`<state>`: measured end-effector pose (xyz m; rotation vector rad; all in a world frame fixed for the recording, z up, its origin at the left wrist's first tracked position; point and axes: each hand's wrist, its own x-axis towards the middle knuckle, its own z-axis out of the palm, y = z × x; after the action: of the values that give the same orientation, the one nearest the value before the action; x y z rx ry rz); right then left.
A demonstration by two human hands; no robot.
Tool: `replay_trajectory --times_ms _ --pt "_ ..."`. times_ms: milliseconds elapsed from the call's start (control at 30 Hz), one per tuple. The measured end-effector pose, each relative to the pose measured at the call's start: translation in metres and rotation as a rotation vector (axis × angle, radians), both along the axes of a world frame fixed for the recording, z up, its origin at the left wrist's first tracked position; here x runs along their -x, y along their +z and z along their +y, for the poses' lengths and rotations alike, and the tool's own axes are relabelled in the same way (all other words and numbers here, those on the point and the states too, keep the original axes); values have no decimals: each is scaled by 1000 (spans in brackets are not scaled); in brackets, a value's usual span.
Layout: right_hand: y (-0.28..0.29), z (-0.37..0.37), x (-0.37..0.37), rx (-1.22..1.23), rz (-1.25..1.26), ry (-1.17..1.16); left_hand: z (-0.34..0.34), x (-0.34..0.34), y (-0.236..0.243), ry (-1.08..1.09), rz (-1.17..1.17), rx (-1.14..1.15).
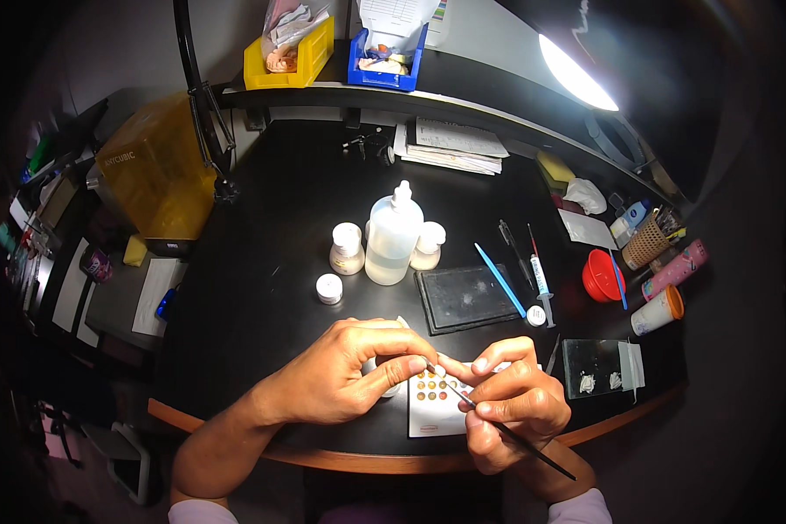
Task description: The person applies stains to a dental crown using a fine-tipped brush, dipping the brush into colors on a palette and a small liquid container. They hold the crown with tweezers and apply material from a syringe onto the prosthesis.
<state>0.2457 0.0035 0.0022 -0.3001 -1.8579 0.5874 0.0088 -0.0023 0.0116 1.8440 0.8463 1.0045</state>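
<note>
My left hand (362,371) is closed in a pinch over the palette, at a small white piece (438,372) by its thumb and index fingertips. My right hand (511,402) grips a thin dark-handled brush (533,449), its tip up at the white piece. Beneath both hands lies a white palette card (432,419) with rows of small coloured dots. A white container (388,393) is partly hidden behind my left hand. Just beyond stands a dark rectangular slab (454,297) with a blue stick (498,278) lying across it.
A squeeze bottle (391,244) and small jars (347,253) stand mid-desk, beside a syringe (544,301), red bowl (602,275) and glass slab (585,358) at right. Yellow (271,61) and blue (382,79) bins sit on the shelf; an amber box (153,166) stands left.
</note>
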Motion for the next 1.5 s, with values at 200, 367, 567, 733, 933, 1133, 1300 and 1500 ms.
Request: replay_trajectory --times_ms 200,367,567,733,933,1133,1300,1500 --pt "2 -2 -3 6 4 20 3 1 -2 -3 25 -90" --pt "4 -3 -1 -17 -6 -6 5 2 -3 -7 20 -139" --pt "6 -4 1 -24 -11 -25 5 0 -2 -7 -2 -157" --pt "3 -3 -1 -19 6 -3 5 0 -1 -18 -4 -164" --pt "7 -5 -3 -14 1 18 5 1 -4 -18 -8 -167" --pt "4 -4 -2 -33 -14 -2 4 1 -1 -16 -1 -173" --pt "6 -5 -4 -24 -13 7 4 0 1 -21 10 -160" --pt "7 -5 -2 -52 -35 -1 4 1 -2 -14 -11 -168"
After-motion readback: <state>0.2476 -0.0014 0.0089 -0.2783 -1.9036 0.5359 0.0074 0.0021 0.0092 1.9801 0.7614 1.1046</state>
